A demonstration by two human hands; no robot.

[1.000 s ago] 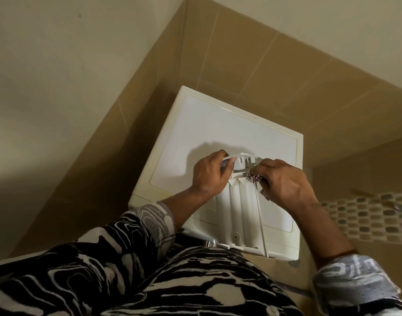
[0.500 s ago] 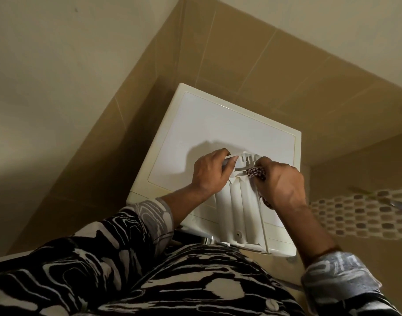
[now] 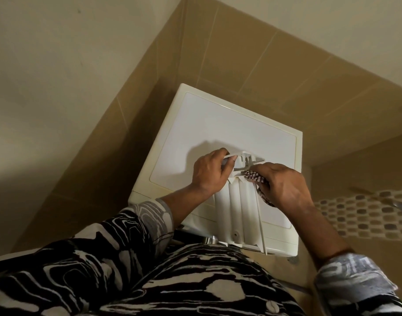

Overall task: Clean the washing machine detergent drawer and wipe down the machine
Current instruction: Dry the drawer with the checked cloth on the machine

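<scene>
On the washing machine [image 3: 218,124] top, leaves the detergent drawer [image 3: 236,208] flat, overhanging the front edge, unchanged. Grips its far left corner with the left hand [image 3: 209,174]; nudges the patterned cloth [image 3: 254,175], clutched in the right hand [image 3: 284,188], slightly along the far end. Points to drawer scrubbing in progress, machine wipe-down yet to come.

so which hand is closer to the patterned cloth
Right. The right hand grips the cloth; the left hand holds the drawer at its left edge, apart from the cloth.
</scene>
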